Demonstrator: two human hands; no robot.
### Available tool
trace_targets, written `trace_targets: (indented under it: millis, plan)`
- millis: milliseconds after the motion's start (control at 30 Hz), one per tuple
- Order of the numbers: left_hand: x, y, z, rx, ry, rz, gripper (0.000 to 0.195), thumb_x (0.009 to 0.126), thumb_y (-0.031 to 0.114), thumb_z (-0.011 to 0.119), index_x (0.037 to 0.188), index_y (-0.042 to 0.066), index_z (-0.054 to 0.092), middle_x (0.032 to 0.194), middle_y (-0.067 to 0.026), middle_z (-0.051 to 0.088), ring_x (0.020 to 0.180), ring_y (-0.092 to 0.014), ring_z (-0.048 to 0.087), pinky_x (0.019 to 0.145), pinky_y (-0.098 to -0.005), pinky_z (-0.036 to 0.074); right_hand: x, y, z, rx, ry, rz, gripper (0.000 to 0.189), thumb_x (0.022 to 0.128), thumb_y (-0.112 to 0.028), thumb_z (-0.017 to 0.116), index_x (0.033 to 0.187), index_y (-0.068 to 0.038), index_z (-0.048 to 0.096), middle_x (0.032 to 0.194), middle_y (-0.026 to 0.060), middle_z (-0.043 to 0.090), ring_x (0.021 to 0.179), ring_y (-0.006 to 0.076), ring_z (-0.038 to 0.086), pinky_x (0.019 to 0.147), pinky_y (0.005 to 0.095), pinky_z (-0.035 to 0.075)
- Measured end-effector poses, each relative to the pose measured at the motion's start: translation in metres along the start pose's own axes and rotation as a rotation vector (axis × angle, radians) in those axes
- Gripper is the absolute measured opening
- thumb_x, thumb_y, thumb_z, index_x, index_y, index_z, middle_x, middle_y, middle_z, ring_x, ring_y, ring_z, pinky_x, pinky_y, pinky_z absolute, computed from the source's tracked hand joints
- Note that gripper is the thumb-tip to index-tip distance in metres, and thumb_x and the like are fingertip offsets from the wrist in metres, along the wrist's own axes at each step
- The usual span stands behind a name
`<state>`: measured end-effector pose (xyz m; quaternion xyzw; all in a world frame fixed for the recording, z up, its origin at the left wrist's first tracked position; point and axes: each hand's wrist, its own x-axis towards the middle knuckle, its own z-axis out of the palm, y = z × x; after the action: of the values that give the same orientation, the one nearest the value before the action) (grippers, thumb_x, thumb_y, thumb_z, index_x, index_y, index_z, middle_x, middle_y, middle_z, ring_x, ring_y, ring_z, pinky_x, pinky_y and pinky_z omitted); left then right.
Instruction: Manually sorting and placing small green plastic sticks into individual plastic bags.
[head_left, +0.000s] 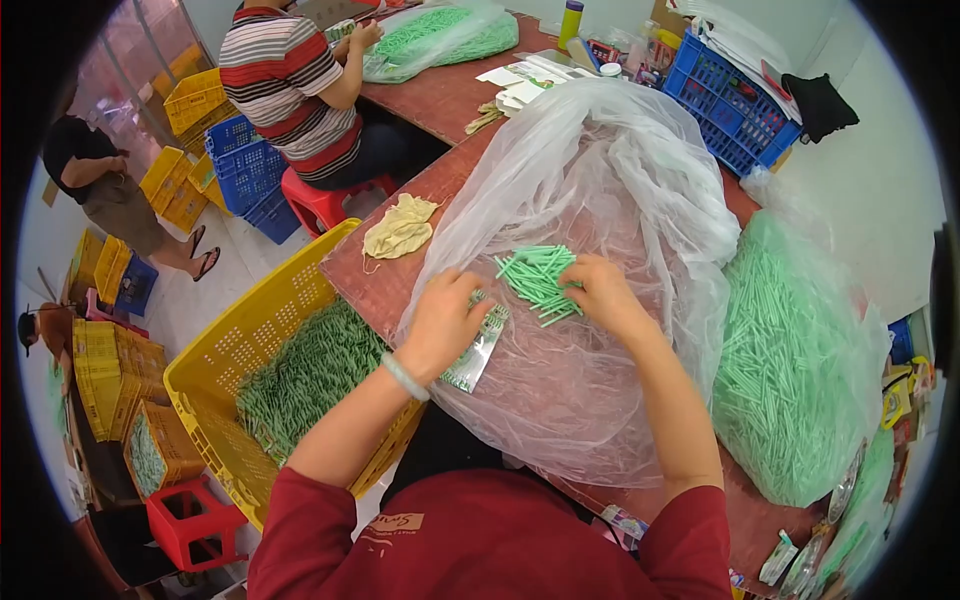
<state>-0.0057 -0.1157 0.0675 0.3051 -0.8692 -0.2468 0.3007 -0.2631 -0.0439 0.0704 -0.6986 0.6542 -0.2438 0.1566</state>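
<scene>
My left hand (448, 322) holds a small clear plastic packet (474, 358) with a green printed top, and its palm hides part of that packet. A loose pile of light green plastic sticks (536, 277) lies just beyond, on a large clear plastic bag (555, 390) spread over the red tabletop. My right hand (606, 294) touches the right edge of the pile with bent fingers. Whether a stick is pinched between those fingertips is hidden.
Left of the table stands a yellow crate (277, 330) of green packets (311, 375). A bulging bag of green sticks (787, 375) lies at right. A cream glove (401, 226) rests on the left table edge (352, 270). Across the table sits a person (289, 82); a blue crate (727, 105) stands behind.
</scene>
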Motion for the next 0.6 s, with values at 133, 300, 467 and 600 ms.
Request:
trace_targets:
  millis: [133,300,467,600]
  plan:
    - [-0.027,-0.002,-0.015,0.106,0.009,-0.191,0.025,0.078,0.014,0.07,0.095,0.0,0.058,0.092,-0.0186,0.059,0.088,-0.039,0.056,0.076,-0.0454,0.045,0.002,0.008,-0.002,-0.036,-0.06,0.086,0.028,0.069,0.002,0.066,0.096,-0.002,0.065,0.099,0.0172,0.061,0.094,0.0355,0.059,0.081,0.0417,0.048]
    - [-0.038,-0.002,-0.012,0.189,0.022,-0.271,0.028,0.077,0.017,0.072,0.089,-0.001,0.055,0.09,-0.0193,0.06,0.088,-0.039,0.056,0.076,-0.0457,0.044,0.0,-0.015,0.0,-0.125,-0.079,0.007,0.041,0.067,0.001,0.067,0.107,0.0,0.058,0.101,0.0183,0.057,0.097,0.036,0.057,0.081,0.0414,0.047]
    - [-0.036,-0.007,-0.007,-0.097,-0.022,-0.473,0.034,0.071,0.02,0.079,0.088,0.001,0.057,0.076,-0.0142,0.059,0.07,-0.029,0.057,0.063,-0.0395,0.045,0.001,-0.005,0.01,-0.239,-0.064,0.065,0.039,0.066,0.003,0.067,0.103,0.001,0.053,0.102,0.0186,0.054,0.1,0.0376,0.055,0.084,0.0431,0.047]
    - [-0.036,-0.007,-0.007,-0.144,-0.013,-0.519,0.036,0.069,0.021,0.081,0.087,0.001,0.057,0.072,-0.012,0.057,0.067,-0.027,0.056,0.061,-0.0378,0.044,0.001,-0.019,0.009,-0.167,-0.037,0.043,0.03,0.067,0.006,0.064,0.094,0.002,0.051,0.099,0.019,0.054,0.099,0.0388,0.055,0.082,0.0447,0.047]
